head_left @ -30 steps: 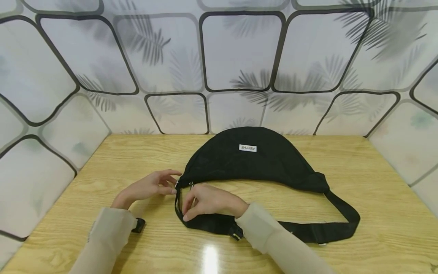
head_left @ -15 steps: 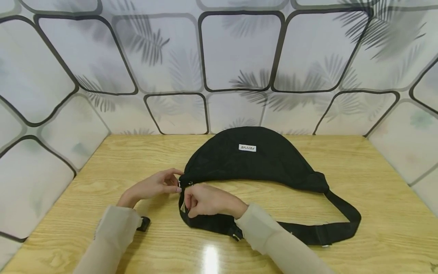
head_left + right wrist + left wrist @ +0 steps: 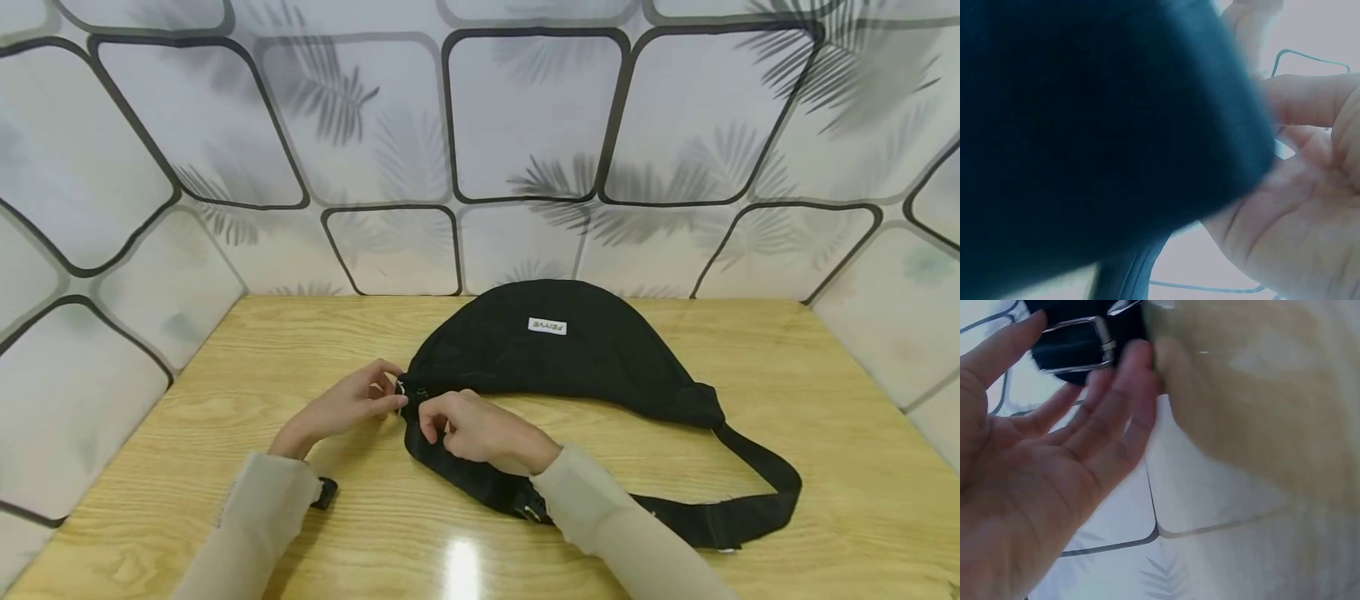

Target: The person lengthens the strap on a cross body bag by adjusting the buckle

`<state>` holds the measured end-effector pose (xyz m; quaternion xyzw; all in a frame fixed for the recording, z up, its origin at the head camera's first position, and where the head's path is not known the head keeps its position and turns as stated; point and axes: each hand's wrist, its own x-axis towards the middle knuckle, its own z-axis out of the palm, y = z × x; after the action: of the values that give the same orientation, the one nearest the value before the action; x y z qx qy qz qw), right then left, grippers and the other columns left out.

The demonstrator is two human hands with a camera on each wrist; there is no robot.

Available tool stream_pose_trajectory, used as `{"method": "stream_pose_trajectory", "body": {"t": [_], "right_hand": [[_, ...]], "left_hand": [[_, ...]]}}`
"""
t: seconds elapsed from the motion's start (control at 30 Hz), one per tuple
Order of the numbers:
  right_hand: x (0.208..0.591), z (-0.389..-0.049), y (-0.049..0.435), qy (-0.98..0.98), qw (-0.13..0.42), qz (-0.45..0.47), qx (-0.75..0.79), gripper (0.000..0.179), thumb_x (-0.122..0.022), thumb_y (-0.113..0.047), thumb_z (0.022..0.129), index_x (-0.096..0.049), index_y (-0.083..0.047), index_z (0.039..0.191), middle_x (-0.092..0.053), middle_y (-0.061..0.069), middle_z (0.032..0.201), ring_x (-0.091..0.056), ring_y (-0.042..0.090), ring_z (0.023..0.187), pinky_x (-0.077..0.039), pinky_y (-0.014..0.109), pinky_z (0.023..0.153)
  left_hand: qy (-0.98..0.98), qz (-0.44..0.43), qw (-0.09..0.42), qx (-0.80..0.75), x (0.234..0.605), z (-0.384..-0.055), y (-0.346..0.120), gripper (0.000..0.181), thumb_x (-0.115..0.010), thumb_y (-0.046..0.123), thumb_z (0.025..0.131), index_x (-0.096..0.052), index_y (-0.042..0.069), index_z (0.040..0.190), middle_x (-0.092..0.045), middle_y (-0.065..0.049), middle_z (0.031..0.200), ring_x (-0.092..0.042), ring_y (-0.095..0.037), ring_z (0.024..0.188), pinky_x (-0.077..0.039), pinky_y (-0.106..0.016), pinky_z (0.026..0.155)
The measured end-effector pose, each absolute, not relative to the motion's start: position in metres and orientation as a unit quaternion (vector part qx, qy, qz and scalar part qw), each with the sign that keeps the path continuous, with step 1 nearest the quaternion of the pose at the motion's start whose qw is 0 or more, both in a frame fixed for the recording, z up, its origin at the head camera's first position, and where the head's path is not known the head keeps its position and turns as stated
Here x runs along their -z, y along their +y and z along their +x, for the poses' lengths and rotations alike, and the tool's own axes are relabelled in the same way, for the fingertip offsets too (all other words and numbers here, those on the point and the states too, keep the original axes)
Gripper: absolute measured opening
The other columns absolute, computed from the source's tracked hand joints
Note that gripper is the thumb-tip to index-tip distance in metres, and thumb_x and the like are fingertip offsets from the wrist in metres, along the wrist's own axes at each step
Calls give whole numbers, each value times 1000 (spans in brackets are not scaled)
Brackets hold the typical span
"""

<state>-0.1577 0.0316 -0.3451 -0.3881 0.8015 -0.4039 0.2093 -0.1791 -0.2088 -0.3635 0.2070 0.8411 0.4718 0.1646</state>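
A black waist bag (image 3: 555,358) with a small white label lies on the wooden table, its curved side toward the back. At its left end my left hand (image 3: 347,408) holds the metal buckle (image 3: 1102,344) between thumb and fingers; the left wrist view shows black webbing through its frame. Close beside it, my right hand (image 3: 483,429) pinches the black strap (image 3: 480,483) with curled fingers, just below the bag's left corner. In the right wrist view a blurred black band (image 3: 1116,125) fills the foreground and hides the fingertips.
The rest of the strap loops along the front to the bag's right end, with an adjuster (image 3: 534,508) by the right cuff. A small black piece (image 3: 325,493) shows at the left cuff. A patterned cloth wall (image 3: 525,117) encloses the table (image 3: 300,333) behind and at both sides.
Both hands have shifted slightly right and toward the back. The left part of the strap has come along, its loop now drawn closer to the bag's left end.
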Motion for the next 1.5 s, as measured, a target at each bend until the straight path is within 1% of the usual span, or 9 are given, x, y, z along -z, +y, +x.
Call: {"method": "stream_pose_trajectory", "body": {"t": [0.2, 0.33, 0.43, 0.53, 0.7, 0.83, 0.93, 1.2, 1.5], "right_hand": [[346, -162, 41, 826, 182, -376, 377, 45, -42, 27, 81, -72, -6, 90, -64, 1, 91, -45, 15, 75, -38, 25, 68], [347, -167, 46, 834, 188, -349, 384, 53, -39, 28, 81, -77, -4, 101, -67, 10, 102, -34, 13, 60, -33, 25, 58], [348, -171, 50, 838, 193, -331, 388, 44, -44, 24, 87, -75, -1, 105, -67, 13, 106, -32, 11, 56, -34, 25, 57], [350, -176, 53, 848, 185, -319, 380, 26, -57, 16, 91, -73, -1, 103, -65, 8, 100, -42, 12, 67, -40, 26, 66], [351, -179, 53, 865, 168, -307, 360, 16, -72, 8, 87, -70, -3, 98, -58, 4, 88, -45, 14, 77, -42, 29, 73], [353, -180, 49, 877, 155, -295, 348, 20, -76, 6, 85, -67, -5, 99, -64, 9, 106, -55, 21, 92, -48, 37, 85], [355, -181, 47, 883, 141, -282, 346, 21, -79, 3, 84, -66, -5, 100, -66, 12, 111, -59, 25, 101, -49, 41, 90], [352, -176, 40, 890, 99, -283, 343, 29, -79, -4, 87, -60, -4, 108, -63, 9, 88, -49, 18, 66, -41, 31, 62], [355, -174, 35, 892, 21, -291, 344, 38, -76, -7, 92, -58, -4, 124, -70, 16, 115, -64, 23, 83, -52, 41, 75]], "left_hand": [[849, 219, 119, -466, 364, -178, -204, 40, -63, 2, 100, -45, -8, 134, -52, -16, 102, -64, -27, 84, -55, -34, 72], [859, 230, 101, -446, 360, -175, -204, 48, -66, -4, 96, -46, -6, 139, -48, -28, 126, -64, -28, 89, -55, -36, 73], [863, 261, 91, -422, 358, -174, -204, 54, -67, -13, 91, -49, -5, 141, -40, -32, 141, -63, -26, 89, -55, -36, 75], [866, 286, 82, -402, 358, -174, -205, 57, -64, -20, 87, -53, -4, 140, -40, -31, 146, -61, -22, 86, -55, -36, 75], [868, 285, 77, -399, 357, -175, -203, 58, -61, -23, 86, -54, -3, 140, -57, -24, 129, -62, -19, 85, -52, -31, 66], [874, 279, 61, -394, 356, -176, -202, 58, -62, -22, 85, -55, -4, 140, -64, -17, 106, -63, -18, 81, -51, -30, 63], [875, 279, 47, -393, 356, -177, -201, 57, -65, -21, 84, -56, -4, 138, -65, -15, 102, -64, -19, 80, -53, -31, 65], [874, 269, 37, -403, 356, -177, -202, 57, -70, -17, 85, -55, -6, 138, -67, -15, 100, -65, -21, 80, -53, -30, 63], [865, 288, 17, -410, 357, -178, -203, 55, -71, -13, 88, -53, -7, 139, -64, -21, 119, -64, -17, 82, -55, -35, 71]]}}
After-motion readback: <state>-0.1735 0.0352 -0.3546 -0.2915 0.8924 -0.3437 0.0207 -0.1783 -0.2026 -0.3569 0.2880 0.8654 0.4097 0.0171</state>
